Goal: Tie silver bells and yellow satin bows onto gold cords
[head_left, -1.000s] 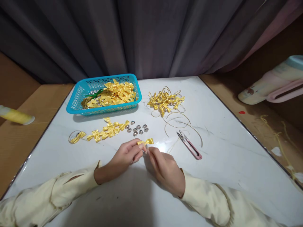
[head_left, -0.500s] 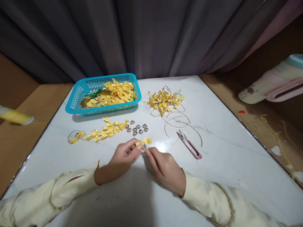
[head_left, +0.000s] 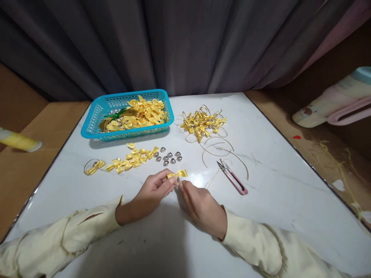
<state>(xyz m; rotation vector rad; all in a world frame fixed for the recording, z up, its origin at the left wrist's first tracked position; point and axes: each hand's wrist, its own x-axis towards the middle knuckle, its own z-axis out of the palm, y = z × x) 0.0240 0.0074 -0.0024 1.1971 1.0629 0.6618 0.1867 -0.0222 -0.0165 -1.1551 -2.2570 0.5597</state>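
My left hand [head_left: 156,189] pinches a yellow satin ribbon bow [head_left: 182,173] at its near left side, between thumb and forefinger. From the other side, my right hand [head_left: 203,204] meets it with fingers closed. A slim greyish tip shows between the right fingertips at the bow's middle; the rest is hidden in the hand. Just beyond the hands lie several silver heart-shaped beads [head_left: 169,155]. Left of these is a spread of yellow bows [head_left: 135,159], with a looped cord carrying a bow [head_left: 94,167] at the far left end.
Pink-handled thread snips [head_left: 233,178] lie right of my hands, near loose gold cords [head_left: 239,158]. Farther back are a pile of corded bows [head_left: 203,123] and a blue basket [head_left: 87,133] holding bows and a tied gold cord bundle. A tumbler [head_left: 327,104] stands at right.
The view has shifted very slightly. Both hands keep the same grip at the bow, and the things on the table lie as before.
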